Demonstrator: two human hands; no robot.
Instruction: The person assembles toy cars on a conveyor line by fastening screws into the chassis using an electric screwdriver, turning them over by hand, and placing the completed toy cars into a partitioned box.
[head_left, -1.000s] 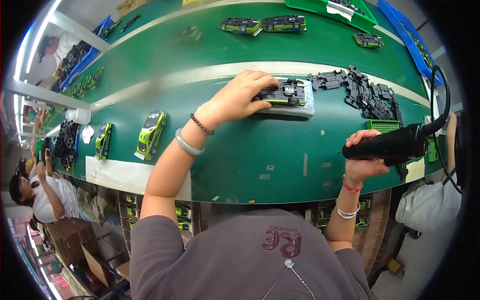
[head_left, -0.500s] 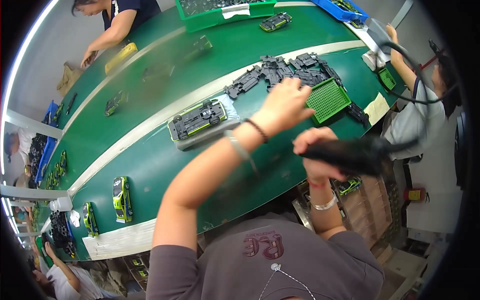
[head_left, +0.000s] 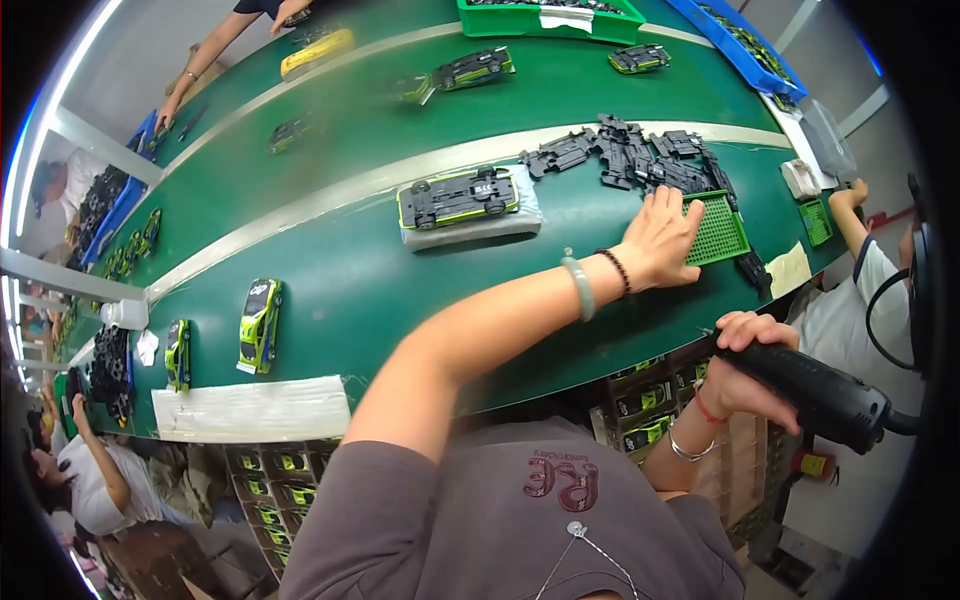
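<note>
My right hand [head_left: 750, 375] is wrapped round a black corded electric screwdriver [head_left: 815, 395] past the bench's front edge, its thin bit pointing left. My left hand [head_left: 662, 238] reaches over the bench with fingers apart, at the left edge of a small green mesh basket [head_left: 718, 230]; what is in the basket is too small to make out. Black toy car chassis [head_left: 625, 155] lie in a heap just beyond that hand. To its left, a toy car [head_left: 460, 199] rests upside down on a padded block [head_left: 480, 228], its black underside facing up.
Two upright green toy cars [head_left: 260, 325] stand at the left of the green bench [head_left: 420, 310]. More upturned cars [head_left: 475, 68] sit on the far strip, near a green bin [head_left: 550, 22] and a blue bin [head_left: 745, 45]. Below the front edge are boxes of cars [head_left: 645, 403]. Co-workers are around.
My view has shifted, so the bench looks lower and farther right. My left hand stays by the basket, its fingers more spread. The screwdriver, blurred before, now shows sharply in my right hand.
</note>
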